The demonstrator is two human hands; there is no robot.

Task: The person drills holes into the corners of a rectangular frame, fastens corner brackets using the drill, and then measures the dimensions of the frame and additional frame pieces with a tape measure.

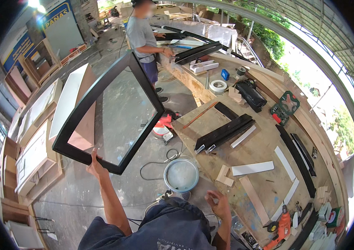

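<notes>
My left hand (96,166) is wrapped round the lower bar of a black four-sided frame (75,153). The frame is held up and tilted over the floor, and the floor and a white cabinet show through its opening. My right hand (218,203) hangs near the front left edge of the wooden worktable (202,121), fingers loosely bent and apart, with nothing seen in it. On that table lie black profile bars (225,132), a white strip (252,168) and an L-shaped wooden piece (225,176).
An orange drill (284,225) lies at the table's near end. On the floor stand a round bucket (181,175) and a red power tool (163,125) with a trailing cable. A co-worker (143,39) stands at the far bench, hands at black bars. White cabinets (70,104) line the left.
</notes>
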